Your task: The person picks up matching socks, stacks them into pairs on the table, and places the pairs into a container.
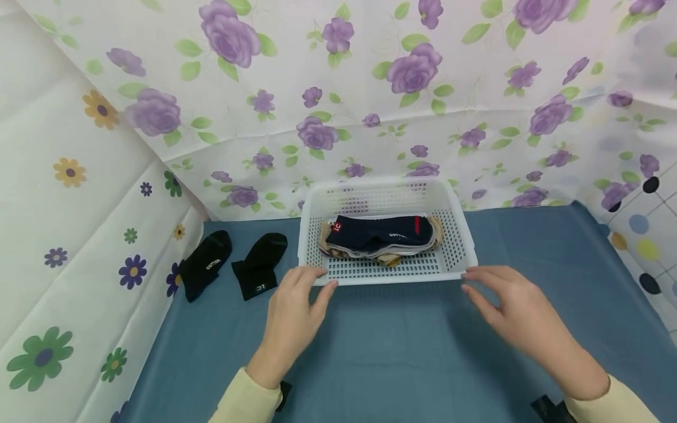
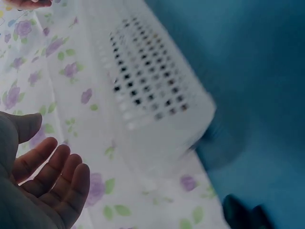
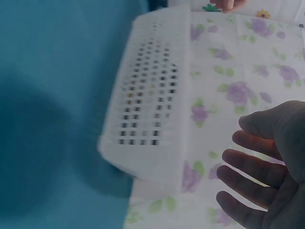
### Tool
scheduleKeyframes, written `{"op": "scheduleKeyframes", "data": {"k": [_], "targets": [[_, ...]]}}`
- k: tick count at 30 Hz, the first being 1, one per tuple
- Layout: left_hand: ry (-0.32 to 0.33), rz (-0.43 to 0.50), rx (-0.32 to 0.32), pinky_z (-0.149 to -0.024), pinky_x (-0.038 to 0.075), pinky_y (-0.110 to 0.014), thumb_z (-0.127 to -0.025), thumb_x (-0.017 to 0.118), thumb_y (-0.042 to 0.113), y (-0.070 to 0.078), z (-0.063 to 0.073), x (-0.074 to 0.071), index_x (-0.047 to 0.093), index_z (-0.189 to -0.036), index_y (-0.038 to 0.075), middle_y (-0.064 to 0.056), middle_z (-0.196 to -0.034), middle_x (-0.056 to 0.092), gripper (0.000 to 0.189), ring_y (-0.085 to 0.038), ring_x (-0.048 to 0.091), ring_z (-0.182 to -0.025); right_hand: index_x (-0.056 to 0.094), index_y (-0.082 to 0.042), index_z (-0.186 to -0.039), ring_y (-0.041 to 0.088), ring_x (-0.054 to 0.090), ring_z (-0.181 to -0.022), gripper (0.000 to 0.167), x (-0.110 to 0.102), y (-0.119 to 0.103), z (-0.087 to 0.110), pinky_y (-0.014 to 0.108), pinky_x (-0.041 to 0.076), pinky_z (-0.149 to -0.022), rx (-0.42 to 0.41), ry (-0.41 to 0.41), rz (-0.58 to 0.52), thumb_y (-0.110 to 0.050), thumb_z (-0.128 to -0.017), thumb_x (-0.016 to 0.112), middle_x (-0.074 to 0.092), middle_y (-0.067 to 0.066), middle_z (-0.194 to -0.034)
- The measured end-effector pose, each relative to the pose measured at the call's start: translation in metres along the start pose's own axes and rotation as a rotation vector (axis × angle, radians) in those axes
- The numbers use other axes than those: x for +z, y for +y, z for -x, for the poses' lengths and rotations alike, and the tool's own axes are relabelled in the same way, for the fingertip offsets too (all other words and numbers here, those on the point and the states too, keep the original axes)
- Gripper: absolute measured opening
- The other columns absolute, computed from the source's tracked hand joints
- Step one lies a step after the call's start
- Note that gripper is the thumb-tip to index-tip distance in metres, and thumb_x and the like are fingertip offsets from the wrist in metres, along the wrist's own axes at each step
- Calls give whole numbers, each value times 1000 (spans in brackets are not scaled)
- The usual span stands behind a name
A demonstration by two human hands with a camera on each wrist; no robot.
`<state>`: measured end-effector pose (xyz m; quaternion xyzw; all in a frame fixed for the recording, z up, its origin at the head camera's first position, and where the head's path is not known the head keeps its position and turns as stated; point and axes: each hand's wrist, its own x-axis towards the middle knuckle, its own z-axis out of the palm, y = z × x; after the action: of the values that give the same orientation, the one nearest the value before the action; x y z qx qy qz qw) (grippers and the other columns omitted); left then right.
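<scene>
A white perforated plastic basket (image 1: 392, 279) stands on the blue cloth against the flowered backdrop. Inside it lies a stack of folded socks, a navy pair (image 1: 376, 232) with red marks on top and lighter, partly hidden ones beneath. My left hand (image 1: 292, 320) is at the basket's front left corner, fingers spread and slightly bent. By the front right corner is my right hand (image 1: 520, 311), its thumb and fingers parted. Both wrist views show a gap between the hands and the basket wall (image 2: 162, 138), with nothing in either palm.
Left of the basket lie two black socks (image 1: 206, 265), (image 1: 259, 268) on the blue cloth (image 1: 391, 352). A flower-printed sheet rises behind the basket and another on the left side. A tile-patterned sheet with coloured dots borders the right.
</scene>
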<state>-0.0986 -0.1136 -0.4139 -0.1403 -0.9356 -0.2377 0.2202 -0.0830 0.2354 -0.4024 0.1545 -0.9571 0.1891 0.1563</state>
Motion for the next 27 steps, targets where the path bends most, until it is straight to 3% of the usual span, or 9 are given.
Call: {"op": "scheduleKeyframes", "data": {"k": [8, 12, 15, 17, 20, 23, 27], "targets": [[-121, -94, 12, -60, 48, -20, -87, 64, 37, -6, 31, 27, 66, -85, 24, 12, -80, 61, 13, -1, 52, -72, 69, -25, -96, 22, 62, -95, 17, 23, 10, 21, 43, 52, -70, 70, -65, 0, -25, -80, 74, 68, -2, -98], [-116, -132, -11, -54, 44, -19, -87, 64, 37, -17, 30, 24, 67, -81, 24, 12, -73, 59, 14, -1, 49, -64, 69, -23, -95, 20, 62, -93, 19, 31, 15, 22, 42, 52, -70, 34, -25, 27, -26, -77, 76, 68, -2, -97], [-78, -115, -50, -51, 40, -18, -89, 62, 36, -37, 23, 17, 66, -80, 24, 12, -69, 57, 16, -1, 46, -59, 70, -22, -95, 19, 61, -93, 21, 36, 16, 23, 41, 52, -70, 9, 13, 48, -26, -76, 76, 68, -2, -96], [-49, -91, -109, -53, 42, -20, -89, 62, 36, -54, 18, 12, 66, -81, 22, 10, -71, 57, 16, -3, 48, -61, 70, -20, -95, 20, 61, -93, 22, 38, 17, 25, 42, 52, -71, -1, 27, 51, -26, -75, 77, 68, -1, -97], [-34, -95, -250, -61, 47, -31, -88, 64, 35, -82, 7, 6, 66, -92, 16, 0, -83, 62, 20, -13, 55, -73, 70, -19, -96, 20, 61, -94, 23, 43, 20, 28, 42, 51, -72, -5, 28, 51, -27, -75, 77, 67, -1, -97], [-75, -141, -404, -71, 49, -45, -86, 65, 38, -107, -4, 4, 61, -109, 10, -12, -107, 60, 36, -27, 56, -93, 70, -17, -95, 20, 60, -94, 25, 47, 22, 30, 42, 51, -73, 1, 20, 53, -28, -74, 78, 66, 0, -97], [-209, -180, -541, -84, 44, -57, -84, 65, 45, -128, -16, 7, 44, -132, 6, -23, -132, 44, 66, -40, 44, -115, 71, -17, -94, 19, 60, -93, 26, 52, 23, 31, 41, 51, -74, 21, 0, 73, -32, -75, 77, 66, 0, -97]]}}
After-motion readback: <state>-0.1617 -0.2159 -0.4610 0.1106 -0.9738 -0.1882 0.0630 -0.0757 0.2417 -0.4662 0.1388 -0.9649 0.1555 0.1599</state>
